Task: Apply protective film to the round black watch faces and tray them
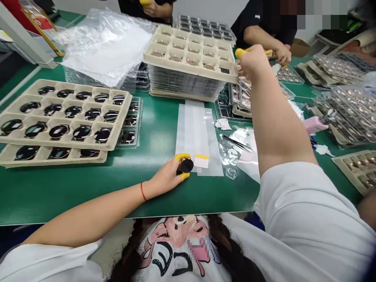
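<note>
- Yellow finger cots cover the tips of the left hand, which I see closed on a round black glossy disc, pinching it from opposite edges.
- That disc sits over the near end of translucent film strips on the green mat, just beside a white label with a yellow tab.
- My right hand is raised far forward, its back towards me, so I cannot tell whether it grips anything.
- It is near a co-worker's hand and the corner of a stacked beige tray.
- Left of the strips, a beige tray holds rows of black discs.
- Steel tweezers lie on crumpled clear plastic.
</note>
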`<state>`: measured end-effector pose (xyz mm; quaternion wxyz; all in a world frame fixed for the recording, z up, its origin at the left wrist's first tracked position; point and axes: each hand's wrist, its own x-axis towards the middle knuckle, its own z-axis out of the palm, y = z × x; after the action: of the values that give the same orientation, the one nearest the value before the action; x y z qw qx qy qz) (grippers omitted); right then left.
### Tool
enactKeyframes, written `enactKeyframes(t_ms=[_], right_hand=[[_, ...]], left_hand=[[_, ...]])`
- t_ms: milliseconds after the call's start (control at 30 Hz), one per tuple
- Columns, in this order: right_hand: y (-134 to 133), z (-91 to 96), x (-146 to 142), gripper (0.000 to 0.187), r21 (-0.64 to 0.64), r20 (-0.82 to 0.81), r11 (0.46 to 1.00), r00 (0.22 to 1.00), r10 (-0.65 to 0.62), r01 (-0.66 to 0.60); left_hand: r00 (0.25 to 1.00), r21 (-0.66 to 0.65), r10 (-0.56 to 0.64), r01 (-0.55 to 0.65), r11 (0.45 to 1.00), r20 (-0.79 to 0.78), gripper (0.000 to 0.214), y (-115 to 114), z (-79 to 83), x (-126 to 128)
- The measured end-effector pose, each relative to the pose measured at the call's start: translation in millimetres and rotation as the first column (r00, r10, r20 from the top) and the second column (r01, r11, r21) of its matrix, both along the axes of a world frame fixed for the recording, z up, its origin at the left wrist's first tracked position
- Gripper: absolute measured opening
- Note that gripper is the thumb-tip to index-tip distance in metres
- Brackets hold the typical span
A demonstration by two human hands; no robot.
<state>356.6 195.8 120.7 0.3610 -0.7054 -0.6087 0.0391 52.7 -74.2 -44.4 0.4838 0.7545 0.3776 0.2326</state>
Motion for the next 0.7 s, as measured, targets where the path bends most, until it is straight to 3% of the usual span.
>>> enactKeyframes(t_ms=[100, 167, 233, 300, 400, 467, 533, 600, 633, 667, 700], right_hand=[[-46.7, 4.3, 2.8, 0.038, -0.012, 0.139, 0.984, 0.975, -0.172, 0.175], [-84.5, -8.0, 0.6, 0.036, 0.027, 0.257, 0.984, 0.95, -0.179, 0.178], [-117.5, -36.8, -2.2, 0.032, -0.056, 0.309, 0.982, 0.939, -0.152, 0.178], [-138.2, -75.6, -2.8, 0.022, -0.273, 0.329, 0.946, 0.941, -0.078, 0.174], [-146.7, -125.0, 1.1, 0.026, -0.409, 0.366, 0.882, 0.927, -0.075, 0.233], [-149.2, -138.2, 1.6, 0.028, -0.423, 0.372, 0.873, 0.925, -0.079, 0.245], [-161.4, -135.8, -6.7, 0.024, -0.361, 0.298, 0.924, 0.954, -0.014, 0.126], [-188.6, -125.7, -27.2, 0.018, -0.157, 0.189, 0.975, 0.965, 0.184, -0.155], [-206.7, -120.9, -41.3, 0.018, -0.029, 0.174, 0.94, 0.924, 0.34, -0.34], [-225.6, -117.8, -56.8, 0.017, 0.063, 0.197, 0.851, 0.843, 0.501, -0.521], [-243.6, -116.6, -72.4, 0.014, 0.124, 0.242, 0.726, 0.73, 0.639, -0.676]], left_hand=[[0.997, -0.082, 0.046, -0.04, 0.996, 0.063, 0.048, 1.2, 3.5, 1.7], [0.992, -0.124, 0.083, -0.071, 0.99, 0.091, 0.05, 3.0, 5.2, 2.7], [0.986, -0.135, 0.125, -0.11, 0.985, 0.107, 0.05, 5.2, 5.8, 3.3], [0.978, -0.137, 0.167, -0.15, 0.979, 0.123, 0.051, 7.4, 5.9, 3.6], [0.967, -0.155, 0.218, -0.197, 0.968, 0.133, 0.053, 8.9, 7.1, 4.0], [0.959, -0.157, 0.243, -0.22, 0.963, 0.144, 0.053, 8.5, 9.3, 4.2], [0.952, -0.151, 0.253, -0.228, 0.962, 0.174, 0.053, 7.7, 12.4, 4.3], [0.95, -0.144, 0.25, -0.225, 0.964, 0.187, 0.051, 6.9, 15.9, 3.7], [0.952, -0.141, 0.242, -0.218, 0.966, 0.189, 0.05, 6.4, 17.4, 3.2], [0.956, -0.135, 0.223, -0.2, 0.97, 0.188, 0.05, 5.8, 18.6, 2.6], [0.964, -0.123, 0.191, -0.17, 0.978, 0.184, 0.051, 5.1, 19.5, 1.9]])
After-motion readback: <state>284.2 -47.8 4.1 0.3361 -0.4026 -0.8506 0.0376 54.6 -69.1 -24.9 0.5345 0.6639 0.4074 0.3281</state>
